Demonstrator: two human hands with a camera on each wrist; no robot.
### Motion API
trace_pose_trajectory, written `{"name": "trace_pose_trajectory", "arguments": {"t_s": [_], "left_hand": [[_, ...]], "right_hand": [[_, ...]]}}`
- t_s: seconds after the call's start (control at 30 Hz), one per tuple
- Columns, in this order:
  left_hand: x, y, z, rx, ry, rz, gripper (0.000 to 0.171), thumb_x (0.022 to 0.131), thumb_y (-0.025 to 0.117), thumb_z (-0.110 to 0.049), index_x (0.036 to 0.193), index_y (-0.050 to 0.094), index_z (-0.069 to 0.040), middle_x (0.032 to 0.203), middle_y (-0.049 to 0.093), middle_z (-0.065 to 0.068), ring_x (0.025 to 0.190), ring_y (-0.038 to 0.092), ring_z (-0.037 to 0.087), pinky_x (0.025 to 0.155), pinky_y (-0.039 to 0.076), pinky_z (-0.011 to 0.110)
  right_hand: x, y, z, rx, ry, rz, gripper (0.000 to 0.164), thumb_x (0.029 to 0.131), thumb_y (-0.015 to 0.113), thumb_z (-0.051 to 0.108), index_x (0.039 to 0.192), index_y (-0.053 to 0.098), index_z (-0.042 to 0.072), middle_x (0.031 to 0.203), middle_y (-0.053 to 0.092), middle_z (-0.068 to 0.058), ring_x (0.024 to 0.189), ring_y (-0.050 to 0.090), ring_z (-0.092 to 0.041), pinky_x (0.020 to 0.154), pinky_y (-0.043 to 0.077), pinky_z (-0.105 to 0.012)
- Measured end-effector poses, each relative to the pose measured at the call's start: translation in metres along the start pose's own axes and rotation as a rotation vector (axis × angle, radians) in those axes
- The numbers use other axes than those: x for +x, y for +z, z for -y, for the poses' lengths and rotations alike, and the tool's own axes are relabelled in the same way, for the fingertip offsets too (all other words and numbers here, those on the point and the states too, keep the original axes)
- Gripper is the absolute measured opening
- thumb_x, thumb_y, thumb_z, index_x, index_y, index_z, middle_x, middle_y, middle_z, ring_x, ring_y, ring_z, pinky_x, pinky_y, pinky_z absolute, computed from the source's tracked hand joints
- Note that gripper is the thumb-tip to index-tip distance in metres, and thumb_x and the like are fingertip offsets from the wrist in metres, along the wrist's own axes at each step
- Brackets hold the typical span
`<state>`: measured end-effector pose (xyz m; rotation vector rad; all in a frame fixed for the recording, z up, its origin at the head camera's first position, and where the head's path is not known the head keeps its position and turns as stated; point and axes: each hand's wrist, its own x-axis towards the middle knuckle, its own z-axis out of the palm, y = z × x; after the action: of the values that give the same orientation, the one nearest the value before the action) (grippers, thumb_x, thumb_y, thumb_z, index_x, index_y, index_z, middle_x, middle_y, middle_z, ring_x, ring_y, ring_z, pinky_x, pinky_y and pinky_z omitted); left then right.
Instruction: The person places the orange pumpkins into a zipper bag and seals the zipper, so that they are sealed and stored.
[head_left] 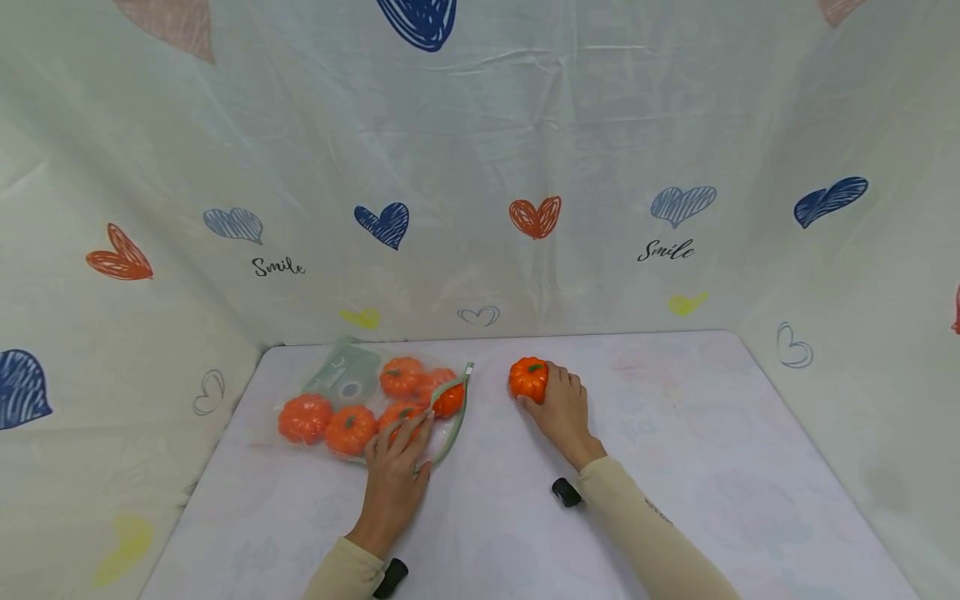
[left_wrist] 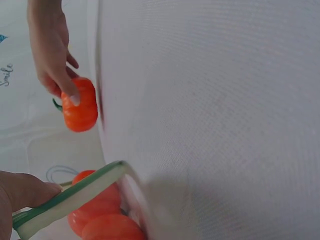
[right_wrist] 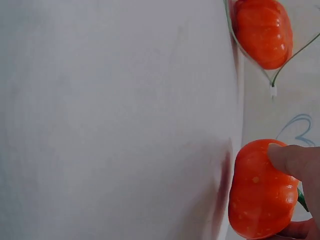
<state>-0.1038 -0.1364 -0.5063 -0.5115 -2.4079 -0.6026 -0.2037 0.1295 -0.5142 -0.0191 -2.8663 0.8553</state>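
A clear zip bag (head_left: pixel 341 367) with a green-edged mouth lies on the left of the table, its mouth facing right. Several orange toy pumpkins (head_left: pixel 351 431) are inside it. My left hand (head_left: pixel 397 475) lies over the near part of the bag and holds the raised green rim (left_wrist: pixel 70 200) at the fingertips; the thumb's contact is hidden. Right of the bag, my right hand (head_left: pixel 561 408) grips another orange pumpkin (head_left: pixel 528 379) from its right side, thumb and fingers round it. Its green stem (right_wrist: pixel 302 200) shows beside the hand in the right wrist view.
The white-covered table (head_left: pixel 675 433) reaches back to a hanging sheet (head_left: pixel 450 275) printed with hearts and "Smile". Sheets also hang at both sides. A small black device (head_left: pixel 566 492) sits at the right wrist and another (head_left: pixel 391 577) at the left.
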Motion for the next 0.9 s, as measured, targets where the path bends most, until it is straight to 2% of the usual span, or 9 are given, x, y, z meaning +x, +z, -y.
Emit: {"name": "trace_pose_trajectory", "arguments": {"t_s": [0.23, 0.53, 0.9], "left_hand": [[0.0, 0.001, 0.0, -0.003, 0.007, -0.016, 0.083, 0.053, 0.097, 0.016, 0.131, 0.072, 0.001, 0.135, 0.067, 0.013, 0.122, 0.054, 0.042, 0.09, 0.037, 0.056], [0.001, 0.001, 0.001, -0.004, 0.003, -0.003, 0.083, 0.054, 0.098, 0.013, 0.132, 0.071, 0.0, 0.136, 0.066, 0.013, 0.123, 0.053, 0.041, 0.092, 0.037, 0.056], [0.001, 0.002, 0.002, -0.009, 0.024, -0.03, 0.086, 0.053, 0.097, 0.015, 0.134, 0.071, 0.001, 0.136, 0.067, 0.012, 0.122, 0.053, 0.04, 0.092, 0.037, 0.056]], "right_hand": [[-0.017, 0.0, 0.01, 0.008, -0.088, -0.041, 0.079, 0.086, 0.089, 0.029, 0.144, 0.051, -0.008, 0.136, 0.062, -0.025, 0.125, 0.054, -0.045, 0.107, 0.045, -0.059], [-0.043, 0.004, 0.029, 0.053, -0.198, 0.0, 0.077, 0.083, 0.092, 0.027, 0.143, 0.054, -0.002, 0.135, 0.064, -0.021, 0.124, 0.056, -0.043, 0.106, 0.046, -0.058], [-0.061, 0.01, 0.047, 0.075, -0.31, 0.018, 0.075, 0.082, 0.093, 0.026, 0.141, 0.056, -0.004, 0.134, 0.066, -0.021, 0.12, 0.058, -0.041, 0.102, 0.049, -0.056]]}}
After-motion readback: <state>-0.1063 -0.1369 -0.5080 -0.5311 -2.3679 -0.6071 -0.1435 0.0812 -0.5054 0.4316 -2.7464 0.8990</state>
